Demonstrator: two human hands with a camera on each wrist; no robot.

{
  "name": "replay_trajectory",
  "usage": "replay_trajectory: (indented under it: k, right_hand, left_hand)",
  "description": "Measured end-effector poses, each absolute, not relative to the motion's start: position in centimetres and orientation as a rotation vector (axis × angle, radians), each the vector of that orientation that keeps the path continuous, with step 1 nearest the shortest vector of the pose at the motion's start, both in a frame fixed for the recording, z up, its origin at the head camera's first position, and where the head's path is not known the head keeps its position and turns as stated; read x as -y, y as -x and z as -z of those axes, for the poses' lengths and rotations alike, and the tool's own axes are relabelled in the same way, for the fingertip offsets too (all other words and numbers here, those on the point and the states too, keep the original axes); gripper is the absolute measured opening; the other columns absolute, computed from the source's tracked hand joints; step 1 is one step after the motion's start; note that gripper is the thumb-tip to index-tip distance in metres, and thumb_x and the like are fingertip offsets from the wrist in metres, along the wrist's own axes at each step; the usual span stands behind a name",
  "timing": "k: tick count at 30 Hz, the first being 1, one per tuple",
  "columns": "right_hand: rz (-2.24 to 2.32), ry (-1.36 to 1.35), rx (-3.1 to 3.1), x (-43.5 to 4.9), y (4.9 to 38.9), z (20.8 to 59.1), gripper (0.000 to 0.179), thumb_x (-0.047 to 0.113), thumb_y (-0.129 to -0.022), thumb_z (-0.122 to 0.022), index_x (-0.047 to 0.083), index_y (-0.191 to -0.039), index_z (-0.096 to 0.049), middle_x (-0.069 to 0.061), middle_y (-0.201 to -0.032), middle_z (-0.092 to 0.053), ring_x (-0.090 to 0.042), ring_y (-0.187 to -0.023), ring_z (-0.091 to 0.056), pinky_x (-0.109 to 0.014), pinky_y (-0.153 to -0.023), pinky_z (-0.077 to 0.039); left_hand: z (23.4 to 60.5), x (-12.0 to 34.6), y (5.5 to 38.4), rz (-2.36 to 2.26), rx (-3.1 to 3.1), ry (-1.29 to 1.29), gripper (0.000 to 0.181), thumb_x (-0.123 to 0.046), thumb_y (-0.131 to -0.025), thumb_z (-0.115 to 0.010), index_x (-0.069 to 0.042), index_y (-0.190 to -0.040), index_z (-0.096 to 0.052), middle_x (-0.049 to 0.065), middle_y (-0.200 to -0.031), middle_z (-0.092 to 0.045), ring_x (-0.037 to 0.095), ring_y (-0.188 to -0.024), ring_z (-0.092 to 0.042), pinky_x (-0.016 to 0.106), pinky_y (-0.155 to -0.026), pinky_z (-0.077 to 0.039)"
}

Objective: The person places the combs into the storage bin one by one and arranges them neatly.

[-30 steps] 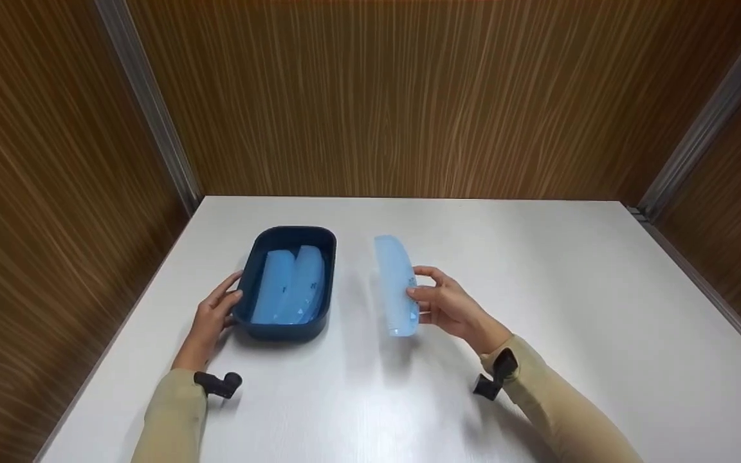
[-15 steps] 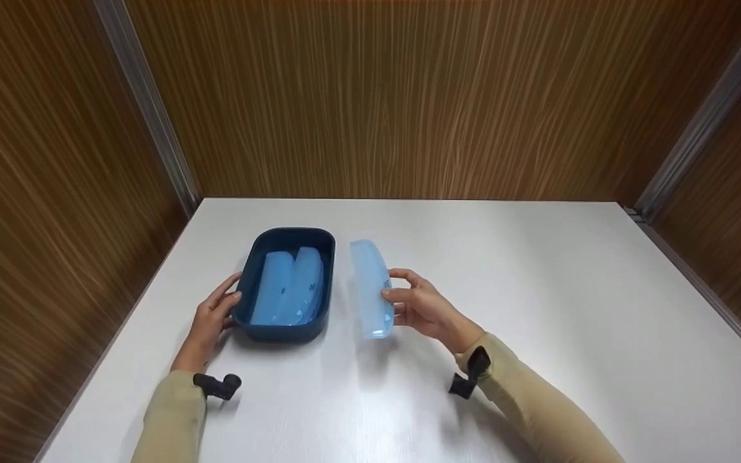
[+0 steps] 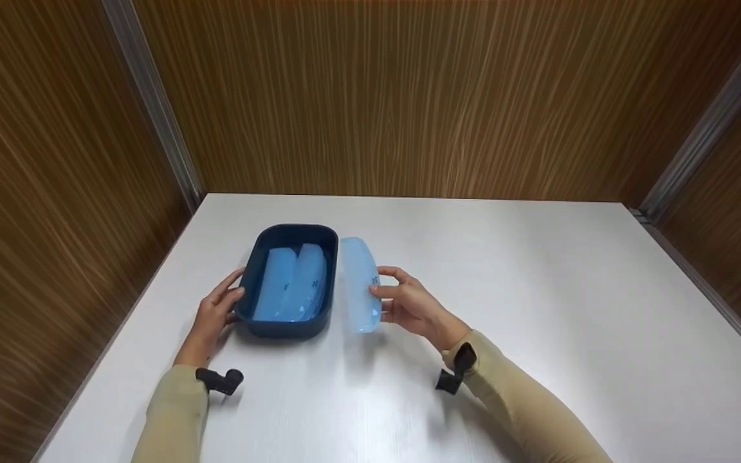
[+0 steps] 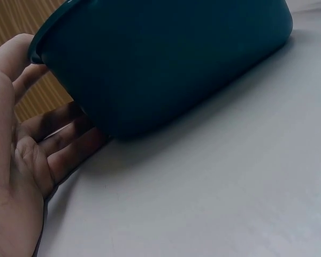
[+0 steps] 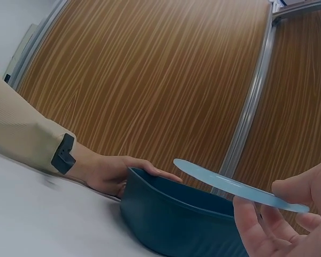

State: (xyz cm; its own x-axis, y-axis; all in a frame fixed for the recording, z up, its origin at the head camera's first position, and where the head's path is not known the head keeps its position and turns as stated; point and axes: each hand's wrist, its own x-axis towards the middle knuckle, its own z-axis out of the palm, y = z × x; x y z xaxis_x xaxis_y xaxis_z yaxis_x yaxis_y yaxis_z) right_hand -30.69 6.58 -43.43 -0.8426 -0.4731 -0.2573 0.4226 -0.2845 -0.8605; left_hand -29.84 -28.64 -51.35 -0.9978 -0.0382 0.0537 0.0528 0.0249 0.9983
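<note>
My right hand [image 3: 417, 307] pinches a translucent light-blue comb [image 3: 356, 283] by its curved edge, thumb on top and fingers beneath. In the right wrist view the comb [image 5: 230, 185] shows nearly edge-on, as a thin strip. It is held up just right of a dark blue plastic bin [image 3: 287, 330]. Several similar blue combs lie inside the bin, with two on top, a left one [image 3: 274, 286] and a right one [image 3: 308, 289]. My left hand [image 3: 211, 318] holds the bin's left side; in the left wrist view its lower fingers [image 4: 69, 134] reach to the base.
A white table [image 3: 505, 270] carries the bin on its left half. Brown wood-grain panels [image 3: 396, 96] stand behind and at both sides, joined by metal posts [image 3: 152, 103]. A dark wrist camera [image 3: 457, 370] sits on each sleeve.
My right hand has moved left with the comb, from well apart to right by the bin's right rim. The left hand and the bin stay where they were.
</note>
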Motion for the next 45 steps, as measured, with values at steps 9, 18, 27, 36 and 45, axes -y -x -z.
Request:
replay_trajectory:
  k: [9, 18, 27, 36, 45]
  right_hand:
    - [2.163, 0.05, -1.369, -5.0, 31.0, 43.3, 0.056, 0.006, -0.074, -0.064, 0.015, -0.122, -0.035, -0.018, -0.121, -0.04, -0.034, -0.096, -0.051, -0.048, -0.077, -0.04]
    - [2.164, 0.022, -1.348, -3.6, 31.3, 43.8, 0.055, 0.006, -0.074, -0.065, 0.015, -0.121, -0.036, -0.019, -0.12, -0.039, -0.033, -0.095, -0.051, -0.046, -0.075, -0.042]
    - [2.162, 0.03, -1.332, -2.1, 31.5, 43.4, 0.06, 0.007, -0.073, -0.066, 0.016, -0.122, -0.033, -0.02, -0.119, -0.04, -0.034, -0.095, -0.051, -0.046, -0.075, -0.042]
    - [2.175, -0.003, -1.294, -0.8, 31.9, 43.1, 0.058, 0.003, -0.073, -0.064, 0.016, -0.122, -0.035, -0.019, -0.119, -0.04, -0.034, -0.094, -0.052, -0.047, -0.075, -0.041]
    - [2.184, -0.047, -1.336, 0.0, 32.0, 42.6, 0.059, 0.0, -0.071, -0.064, 0.017, -0.121, -0.036, -0.018, -0.119, -0.039, -0.035, -0.092, -0.053, -0.048, -0.073, -0.042]
  left_hand:
    - [51.5, 28.4, 29.9, 2.154, 2.2, 0.028, 0.048, -0.04, -0.082, -0.052, -0.033, -0.127, -0.039, 0.011, -0.118, -0.048, 0.023, -0.102, -0.049, 0.033, -0.074, -0.043]
    - [51.5, 28.5, 29.7, 2.134, 2.231, 0.05, 0.049, -0.04, -0.084, -0.05, -0.031, -0.13, -0.036, 0.014, -0.12, -0.045, 0.024, -0.105, -0.046, 0.033, -0.075, -0.042]
    - [51.4, 28.4, 29.5, 2.183, 2.178, 0.031, 0.049, -0.038, -0.082, -0.054, -0.031, -0.128, -0.039, 0.014, -0.117, -0.047, 0.024, -0.103, -0.048, 0.033, -0.074, -0.043]
    - [51.6, 28.4, 29.6, 2.151, 2.181, 0.069, 0.048, -0.038, -0.082, -0.054, -0.032, -0.127, -0.04, 0.014, -0.119, -0.046, 0.025, -0.105, -0.046, 0.035, -0.076, -0.042]
    - [50.6, 27.9, 29.2, 2.181, 2.177, 0.093, 0.046, -0.03, -0.085, -0.052, -0.026, -0.129, -0.038, 0.016, -0.12, -0.044, 0.026, -0.108, -0.043, 0.035, -0.078, -0.04]
